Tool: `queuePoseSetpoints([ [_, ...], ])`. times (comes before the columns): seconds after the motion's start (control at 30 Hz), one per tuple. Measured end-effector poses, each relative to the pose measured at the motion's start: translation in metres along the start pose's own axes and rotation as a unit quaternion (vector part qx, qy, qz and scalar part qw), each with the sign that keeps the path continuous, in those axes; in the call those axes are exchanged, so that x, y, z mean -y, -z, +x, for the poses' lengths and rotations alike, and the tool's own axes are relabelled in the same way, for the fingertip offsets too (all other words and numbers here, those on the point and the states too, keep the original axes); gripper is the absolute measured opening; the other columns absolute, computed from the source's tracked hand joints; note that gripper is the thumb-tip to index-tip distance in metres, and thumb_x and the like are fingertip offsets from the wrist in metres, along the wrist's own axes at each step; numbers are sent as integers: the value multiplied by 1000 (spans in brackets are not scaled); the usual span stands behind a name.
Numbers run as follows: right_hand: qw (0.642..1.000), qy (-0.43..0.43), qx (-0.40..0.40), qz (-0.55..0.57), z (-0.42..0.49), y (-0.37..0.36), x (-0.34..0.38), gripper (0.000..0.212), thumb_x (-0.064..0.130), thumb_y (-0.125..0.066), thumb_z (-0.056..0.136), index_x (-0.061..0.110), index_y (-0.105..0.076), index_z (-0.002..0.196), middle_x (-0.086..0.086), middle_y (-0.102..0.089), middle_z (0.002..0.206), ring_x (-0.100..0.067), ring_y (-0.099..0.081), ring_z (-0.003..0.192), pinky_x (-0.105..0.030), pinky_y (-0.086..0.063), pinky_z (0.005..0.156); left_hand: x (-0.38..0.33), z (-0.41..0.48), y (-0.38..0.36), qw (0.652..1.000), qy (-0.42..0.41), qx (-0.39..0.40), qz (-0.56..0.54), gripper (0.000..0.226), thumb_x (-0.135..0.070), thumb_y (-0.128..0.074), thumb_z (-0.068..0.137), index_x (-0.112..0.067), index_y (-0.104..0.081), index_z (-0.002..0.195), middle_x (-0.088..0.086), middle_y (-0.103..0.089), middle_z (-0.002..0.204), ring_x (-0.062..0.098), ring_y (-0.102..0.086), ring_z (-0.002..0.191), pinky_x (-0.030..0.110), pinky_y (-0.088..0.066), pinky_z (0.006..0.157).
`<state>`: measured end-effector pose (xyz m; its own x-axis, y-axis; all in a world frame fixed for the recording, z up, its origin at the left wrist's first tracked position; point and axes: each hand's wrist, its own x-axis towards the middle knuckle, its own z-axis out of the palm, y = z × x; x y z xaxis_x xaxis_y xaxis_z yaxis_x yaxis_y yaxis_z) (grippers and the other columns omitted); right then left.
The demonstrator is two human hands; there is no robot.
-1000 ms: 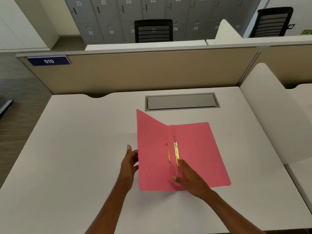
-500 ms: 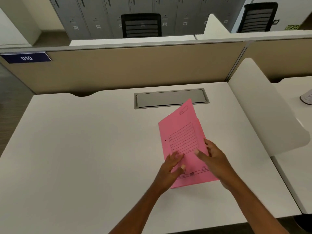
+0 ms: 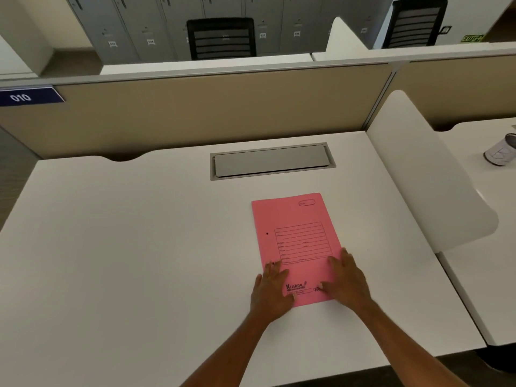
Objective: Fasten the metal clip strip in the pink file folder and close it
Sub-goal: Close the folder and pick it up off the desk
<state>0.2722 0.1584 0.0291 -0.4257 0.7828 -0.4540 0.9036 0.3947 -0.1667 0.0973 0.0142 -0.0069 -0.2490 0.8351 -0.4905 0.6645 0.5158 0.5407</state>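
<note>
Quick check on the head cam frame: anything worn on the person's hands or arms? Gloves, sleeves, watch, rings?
Nothing worn that shows. The left hand and right hand are bare, no gloves. Both forearms are bare down to the frame's bottom edge, so no sleeves or cuffs are in view. No watch, band or bracelet at either wrist. No rings visible, though the fingers are slightly blurred.

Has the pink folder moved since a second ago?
Yes. The pink folder, open before, now lies closed, its bulk shifted right relative to the grey desk hatch.
</note>
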Motion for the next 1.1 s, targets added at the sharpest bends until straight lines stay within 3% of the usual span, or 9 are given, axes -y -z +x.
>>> queuePoseSetpoints([
  [0.13, 1000, 4, 9, 18, -1, -10, 4, 83, 47, -81, 86, 15, -34, 147, -13, -27, 165, -32, -34, 154, -48, -57, 111, -7, -3, 0, 973, 43, -101, -203, 58, -19, -63, 102, -19, -49, 158, 1, -32, 177, 28, -38, 161, 48, -43, 129],
  [0.27, 999, 1, 26, 32, 2, -16, 5, 93, 44, -79, 90, 12, -24, 158, -15, -12, 175, -37, -11, 164, -56, -49, 119, -19, -4, 10, 845, 184, -266, -426, 46, -10, -67, 99, -24, -60, 143, 3, -61, 152, 22, -64, 128, 47, -61, 108],
  [0.37, 998, -3, 35, 46, 3, -19, 3, 101, 44, -77, 92, 10, -14, 164, -15, -1, 178, -37, 3, 166, -58, -40, 125, -11, -1, 18, 787, 236, -232, -521, 56, -16, -75, 97, -21, -54, 149, 6, -67, 141, 26, -69, 119, 45, -61, 104],
  [0.5, 998, -4, 37, 45, 5, -23, 2, 102, 48, -75, 93, 9, -13, 164, -17, 2, 178, -40, 6, 166, -58, -36, 127, -8, -9, 12, 833, 175, -119, -512, 46, -8, -73, 96, -22, -61, 138, 8, -75, 136, 28, -75, 117, 49, -65, 103],
  [0.63, 998, -11, 42, 54, 5, -23, 4, 105, 51, -76, 91, 10, -12, 164, -17, 2, 179, -40, 7, 166, -58, -34, 129, -14, -20, 6, 859, 130, -113, -483, 53, -7, -64, 100, -33, -54, 145, -6, -73, 128, 13, -74, 110, 17, -64, 73],
  [0.73, 993, -1, 13, 117, 6, -17, 7, 96, 44, -84, 83, 14, -28, 154, -13, -26, 168, -37, -23, 159, -56, -49, 116, -17, -24, 16, 858, 113, -131, -484, 56, -5, -59, 100, -43, -55, 140, -9, -76, 119, 3, -75, 100, 15, -63, 65],
  [0.83, 945, 4, -54, 322, 10, -10, 12, 85, 23, -90, 78, 21, -40, 147, 1, -53, 142, -26, -56, 133, -46, -59, 98, -9, -24, 36, 853, 86, -149, -492, 57, -4, -61, 99, -46, -58, 138, -12, -78, 116, 0, -80, 93, 16, -64, 66],
  [0.93, 898, -47, -61, 433, 17, -1, 20, 83, 20, -88, 84, 19, -43, 154, 5, -60, 137, -23, -64, 123, -50, -59, 104, 11, -22, 65, 840, 68, -187, -505, 56, -7, -68, 97, -45, -60, 137, -8, -82, 114, -1, -80, 93, 19, -65, 67],
  [1.1, 828, -35, 34, 559, 41, 19, 44, 25, 12, -76, 97, 4, -74, 121, -15, -84, 101, -26, -81, 86, -33, -66, 73, 55, -19, 125, 824, 52, -233, -514, 58, -7, -74, 98, -36, -54, 144, -4, -83, 114, 10, -84, 93, 25, -67, 69],
])
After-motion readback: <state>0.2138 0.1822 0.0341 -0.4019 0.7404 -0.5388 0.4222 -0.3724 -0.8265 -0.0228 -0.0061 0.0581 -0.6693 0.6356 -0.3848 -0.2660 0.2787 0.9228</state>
